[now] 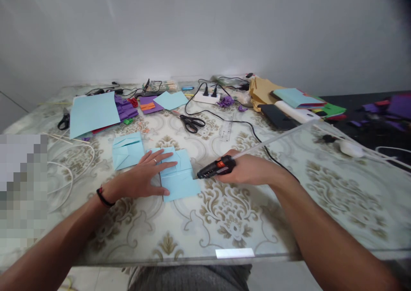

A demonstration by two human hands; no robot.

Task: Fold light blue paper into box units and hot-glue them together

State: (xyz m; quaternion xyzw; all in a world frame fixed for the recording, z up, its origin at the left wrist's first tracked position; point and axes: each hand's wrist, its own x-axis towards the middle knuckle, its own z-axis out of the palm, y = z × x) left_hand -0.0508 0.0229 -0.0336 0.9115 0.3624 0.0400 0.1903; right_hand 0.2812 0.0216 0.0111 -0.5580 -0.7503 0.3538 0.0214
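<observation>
A light blue paper point(180, 184) with folded layers lies on the patterned table. My left hand point(149, 177) rests on its left part, palm down with the fingers spread. In my right hand point(245, 166) is a black glue gun point(216, 167), its nozzle pointing left at the paper's right edge; whether the tip touches is unclear. A long clear glue stick point(272, 139) sticks out of the gun's back toward the upper right. Another folded light blue piece point(127, 151) lies just beyond my left hand.
Black-handled scissors point(192, 123), a clear ruler point(226, 129) and a white power strip point(207, 97) lie farther back. Paper sheets point(94, 113) and purple strips are at the back left. A tablet point(278, 116) and stacked papers sit back right. The gun's black cable crosses the right side.
</observation>
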